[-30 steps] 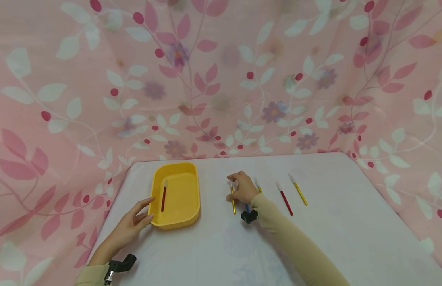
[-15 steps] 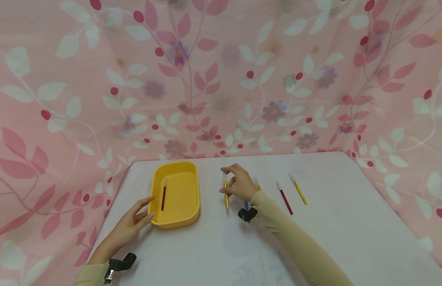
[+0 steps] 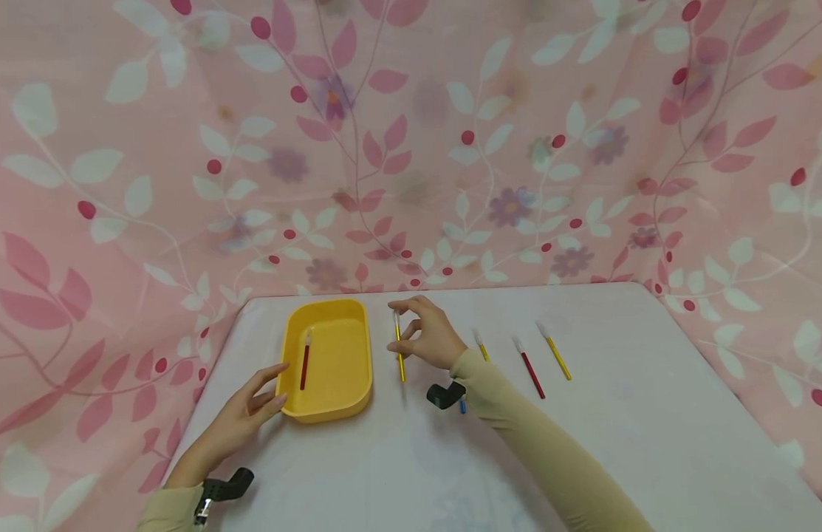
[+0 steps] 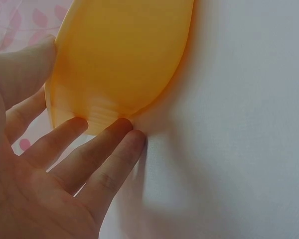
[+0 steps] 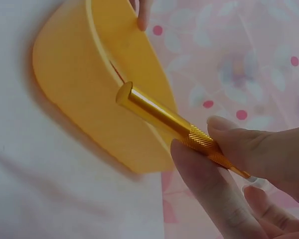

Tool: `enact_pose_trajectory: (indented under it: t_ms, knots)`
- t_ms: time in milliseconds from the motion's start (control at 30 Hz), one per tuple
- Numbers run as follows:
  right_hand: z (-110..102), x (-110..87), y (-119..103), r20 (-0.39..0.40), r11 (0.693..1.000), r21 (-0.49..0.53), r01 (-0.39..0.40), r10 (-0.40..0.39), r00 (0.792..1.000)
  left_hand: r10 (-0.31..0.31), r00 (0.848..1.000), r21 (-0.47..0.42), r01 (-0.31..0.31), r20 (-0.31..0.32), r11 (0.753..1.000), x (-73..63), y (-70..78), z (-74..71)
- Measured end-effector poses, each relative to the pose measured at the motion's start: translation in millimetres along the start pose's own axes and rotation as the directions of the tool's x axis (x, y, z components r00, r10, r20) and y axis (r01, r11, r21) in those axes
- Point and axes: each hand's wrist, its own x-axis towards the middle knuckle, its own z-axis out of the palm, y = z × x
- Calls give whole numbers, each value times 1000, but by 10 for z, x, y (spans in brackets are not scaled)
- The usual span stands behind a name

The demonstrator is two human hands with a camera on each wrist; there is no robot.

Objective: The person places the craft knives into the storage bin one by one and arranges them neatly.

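Observation:
Between the thumb and fingers of my right hand [image 3: 432,336] is a gold craft knife [image 5: 157,112] with a knurled grip and a clear cap. It is held above the table, just right of the yellow tray [image 3: 369,362]. My left hand [image 3: 241,414] rests its fairly straight fingers against the tray's left side; in the left wrist view the fingertips [image 4: 122,124] touch the outer wall. A red craft knife [image 3: 305,366] lies inside the tray, near its left wall.
To the right on the white-covered table [image 3: 384,473] lie a red craft knife [image 3: 532,373], a yellow one [image 3: 558,358], a gold one [image 3: 481,346] and a blue one [image 3: 462,407]. My right forearm partly hides the last two. A pink floral cloth [image 3: 411,148] hangs behind.
My right hand has lifted the gold craft knife off the table and carried it left toward the tray. The left hand and tray have stayed in place.

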Motion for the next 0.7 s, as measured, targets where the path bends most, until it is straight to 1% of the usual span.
enact_pose_trajectory:
  t_ms: [133,233,400,533,700]
  knots:
    - [53,64,-50,-1,1000,-15,23,-23,1000,3,1000,1,-3,-2,1000,0,-2,-4]
    - [104,119,-65,-1,1000,-6,28,-28,1000,3,1000,1,-3,0,1000,-2,-6,-5]
    - [204,183,-94,-1,1000,7,24,-24,1000,-4,1000,3,4,-5,1000,-5,-17,-1]
    - [292,229,-111,-7,1000,1,22,-22,1000,8,1000,4,-8,-1,1000,-4,-15,-6]
    - [381,289,-112,4,1000,-4,-6,6,1000,7,1000,-5,-7,1,1000,-5,-5,-2]
